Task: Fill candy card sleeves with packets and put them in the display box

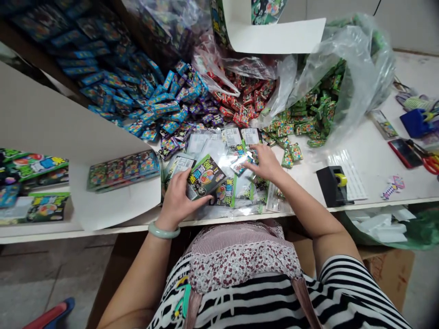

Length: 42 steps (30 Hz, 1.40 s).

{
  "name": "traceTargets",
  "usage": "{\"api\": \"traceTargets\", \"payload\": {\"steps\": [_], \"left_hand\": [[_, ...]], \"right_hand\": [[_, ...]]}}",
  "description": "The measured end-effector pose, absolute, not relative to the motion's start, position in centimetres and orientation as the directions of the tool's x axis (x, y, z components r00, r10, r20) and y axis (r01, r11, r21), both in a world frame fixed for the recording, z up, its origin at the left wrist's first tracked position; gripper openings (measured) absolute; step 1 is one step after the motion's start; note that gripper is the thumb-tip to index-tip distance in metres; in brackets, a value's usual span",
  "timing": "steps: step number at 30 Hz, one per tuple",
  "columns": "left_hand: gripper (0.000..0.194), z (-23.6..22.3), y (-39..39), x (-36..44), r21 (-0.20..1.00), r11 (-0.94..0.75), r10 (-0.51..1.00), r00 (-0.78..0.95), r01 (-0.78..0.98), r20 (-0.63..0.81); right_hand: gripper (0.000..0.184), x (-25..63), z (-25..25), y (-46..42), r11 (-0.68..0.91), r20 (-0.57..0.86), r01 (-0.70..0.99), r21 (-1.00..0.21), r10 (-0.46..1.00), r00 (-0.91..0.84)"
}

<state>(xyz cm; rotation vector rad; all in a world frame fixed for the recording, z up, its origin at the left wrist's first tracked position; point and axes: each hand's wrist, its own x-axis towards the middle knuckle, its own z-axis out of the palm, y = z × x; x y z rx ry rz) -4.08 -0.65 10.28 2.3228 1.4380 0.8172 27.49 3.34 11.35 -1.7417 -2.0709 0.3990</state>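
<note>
My left hand [178, 196], with a pale green bangle on its wrist, grips a black, green-edged printed packet [207, 177] between thumb and fingers. My right hand [265, 163] pinches a small blue candy packet [241, 163] a little to the right of it. Beneath both hands lie clear plastic bags [214, 148] and more black-and-green printed packets [225, 192]. What is inside the packet in my left hand cannot be made out.
Behind my hands are heaps of blue packets [151, 103], purple packets [202, 109], red packets [245, 105] and green packets [302, 119]. A tape dispenser [331, 185], phone [404, 152] and red-handled scissors [431, 163] lie to the right. A white curved box [120, 208] stands left.
</note>
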Motion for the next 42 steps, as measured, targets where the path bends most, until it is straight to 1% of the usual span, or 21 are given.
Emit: {"api": "traceTargets", "payload": {"steps": [2,4,7,9,10,12,13,16,19,23,26,28,30,32,33,34,36,38,39,40,42], "left_hand": [[0.095,10.1,-0.6,-4.0,0.502,-0.465,0.884,0.351,0.729,0.310],[0.095,10.1,-0.5,-3.9,0.495,-0.471,0.882,0.368,0.730,0.296],[0.095,10.2,-0.6,-3.7,0.489,-0.464,0.886,0.379,0.738,0.268],[0.095,10.4,-0.7,-3.8,0.488,-0.462,0.887,0.387,0.740,0.253],[0.095,10.5,-0.8,-3.9,0.487,-0.465,0.885,0.394,0.739,0.248],[0.096,10.6,-1.0,-3.9,0.488,-0.481,0.876,0.416,0.728,0.243],[0.096,10.6,-1.1,-3.9,0.489,-0.493,0.869,0.429,0.720,0.245],[0.096,10.5,-1.2,-3.6,0.481,-0.540,0.841,0.468,0.691,0.272],[0.097,10.5,-1.4,-3.3,0.450,-0.593,0.805,0.514,0.668,0.297],[0.094,10.6,-2.1,-2.8,0.435,-0.655,0.751,0.592,0.617,0.292],[0.093,10.7,-2.4,-2.4,0.450,-0.647,0.759,0.576,0.616,0.303],[0.092,10.9,-2.5,-1.9,0.461,-0.604,0.797,0.509,0.650,0.326],[0.093,11.3,-2.7,-1.2,0.478,-0.551,0.834,0.430,0.684,0.346],[0.097,11.8,-2.9,-0.4,0.530,-0.503,0.864,0.372,0.683,0.340],[0.097,12.0,-3.0,0.2,0.580,-0.478,0.879,0.355,0.660,0.320],[0.093,12.1,-3.2,0.7,0.648,-0.443,0.895,0.341,0.619,0.287],[0.072,11.9,-3.7,1.9,0.818,-0.333,0.929,0.312,0.469,0.199],[0.054,11.3,-4.3,2.9,0.945,-0.205,0.946,0.300,0.255,0.124],[0.052,10.9,-4.6,3.3,0.976,-0.154,0.948,0.302,0.155,0.102],[0.055,10.5,-4.9,3.6,0.990,-0.117,0.948,0.306,0.074,0.089],[0.066,9.8,-5.5,3.8,0.997,-0.075,0.944,0.321,-0.021,0.078]], "right_hand": [[0.082,26.3,10.5,2.0,0.138,0.095,0.894,-0.427,0.990,-0.108],[0.090,25.3,9.7,1.5,0.107,0.069,0.912,-0.396,0.994,-0.087],[0.075,24.8,9.6,1.5,0.088,0.080,0.899,-0.429,0.995,-0.059],[0.069,25.3,10.6,1.4,0.125,0.157,0.863,-0.490,0.986,-0.053],[0.070,25.7,11.4,1.2,0.180,0.214,0.840,-0.512,0.974,-0.078],[0.073,26.5,13.2,0.6,0.345,0.312,0.793,-0.502,0.928,-0.206],[0.074,26.8,14.1,0.2,0.426,0.327,0.770,-0.475,0.898,-0.295],[0.075,27.1,16.5,-0.8,0.564,0.252,0.719,-0.405,0.825,-0.506],[0.074,27.1,17.6,-1.3,0.629,0.141,0.670,-0.395,0.762,-0.632],[0.071,27.5,17.6,-1.2,0.667,0.047,0.573,-0.477,0.670,-0.741],[0.074,27.4,17.2,-1.1,0.630,0.077,0.494,-0.599,0.660,-0.747],[0.077,27.1,16.8,-1.5,0.564,0.136,0.483,-0.670,0.733,-0.667],[0.072,26.5,16.2,-2.2,0.451,0.163,0.507,-0.735,0.843,-0.513],[0.057,25.9,15.4,-2.9,0.298,0.118,0.485,-0.822,0.922,-0.368],[0.050,25.6,15.1,-3.2,0.221,0.079,0.445,-0.868,0.946,-0.316],[0.044,25.4,14.8,-3.4,0.154,0.044,0.393,-0.907,0.960,-0.275],[0.036,25.3,14.6,-3.5,0.084,0.021,0.308,-0.948,0.979,-0.204],[0.028,25.6,14.8,-3.3,0.108,0.057,0.317,-0.942,0.984,-0.166],[0.024,25.8,15.1,-3.2,0.141,0.084,0.347,-0.927,0.981,-0.172],[0.021,26.0,15.3,-3.1,0.174,0.103,0.380,-0.909,0.975,-0.199],[0.014,26.2,15.6,-3.1,0.227,0.109,0.425,-0.876,0.953,-0.283]]}}
